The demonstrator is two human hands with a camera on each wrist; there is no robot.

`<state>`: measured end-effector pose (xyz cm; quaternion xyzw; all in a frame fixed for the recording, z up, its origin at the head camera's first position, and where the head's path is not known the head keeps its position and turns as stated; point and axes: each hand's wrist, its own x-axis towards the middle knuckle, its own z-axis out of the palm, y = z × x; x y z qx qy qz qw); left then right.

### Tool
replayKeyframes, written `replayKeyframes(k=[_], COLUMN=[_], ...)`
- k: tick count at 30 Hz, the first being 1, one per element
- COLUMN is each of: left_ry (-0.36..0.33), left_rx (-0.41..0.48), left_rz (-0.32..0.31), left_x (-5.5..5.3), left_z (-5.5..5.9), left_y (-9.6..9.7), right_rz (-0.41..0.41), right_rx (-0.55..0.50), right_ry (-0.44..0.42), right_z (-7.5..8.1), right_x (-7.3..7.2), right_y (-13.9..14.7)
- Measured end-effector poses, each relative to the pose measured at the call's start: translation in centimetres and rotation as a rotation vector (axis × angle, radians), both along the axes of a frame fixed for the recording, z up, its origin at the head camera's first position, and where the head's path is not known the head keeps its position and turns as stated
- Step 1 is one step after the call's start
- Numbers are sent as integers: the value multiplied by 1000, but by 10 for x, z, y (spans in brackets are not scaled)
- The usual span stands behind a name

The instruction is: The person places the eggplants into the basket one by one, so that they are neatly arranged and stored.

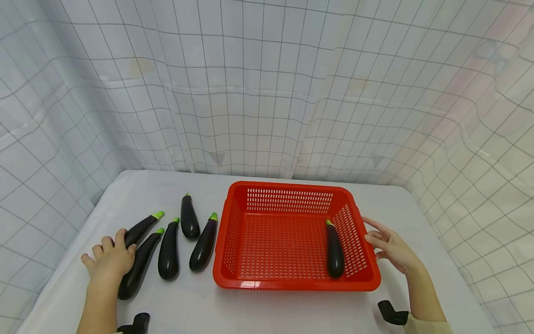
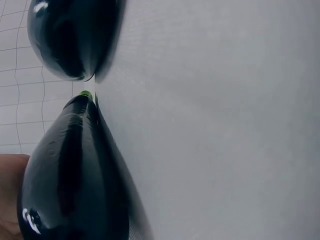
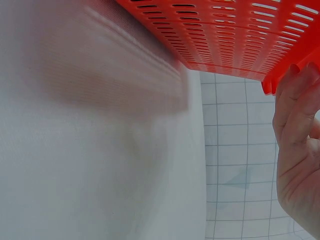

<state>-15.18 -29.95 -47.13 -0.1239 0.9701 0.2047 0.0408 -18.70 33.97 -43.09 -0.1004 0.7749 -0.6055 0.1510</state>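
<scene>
In the head view my left hand (image 1: 109,260) lies over the leftmost eggplant (image 1: 142,228), fingers spread and covering its lower end. Its green stem points away from me. Right beside it is a second eggplant (image 1: 141,266), close to the thumb. An eggplant (image 2: 75,175) looms large in the left wrist view, with part of the hand (image 2: 11,195) behind it. My right hand (image 1: 394,248) holds the right rim of a red basket (image 1: 292,284); in the right wrist view the fingertips (image 3: 294,75) are bent at the rim. One eggplant (image 1: 335,250) lies inside, along the right wall.
Between the left hand and the basket lie three more eggplants: one nearer the hand (image 1: 168,250), one farther back (image 1: 189,217) and one close by the basket's left side (image 1: 203,246). A white cloth covers the table (image 1: 292,311). Grid-patterned curtains (image 1: 267,116) surround it.
</scene>
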Motion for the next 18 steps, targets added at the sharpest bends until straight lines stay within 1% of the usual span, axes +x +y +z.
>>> replayKeyframes(k=[4, 10, 18], left_ry=[14, 42, 99], left_rx=[-6, -37, -71], left_rz=[-8, -26, -19], left_x=[0, 0, 2], left_z=[0, 1, 2], left_y=[1, 3, 7], right_rz=[1, 5, 7], right_rx=[2, 5, 12], right_ry=[1, 5, 14], right_z=[0, 0, -1], right_x=[0, 0, 0], right_y=[0, 0, 1])
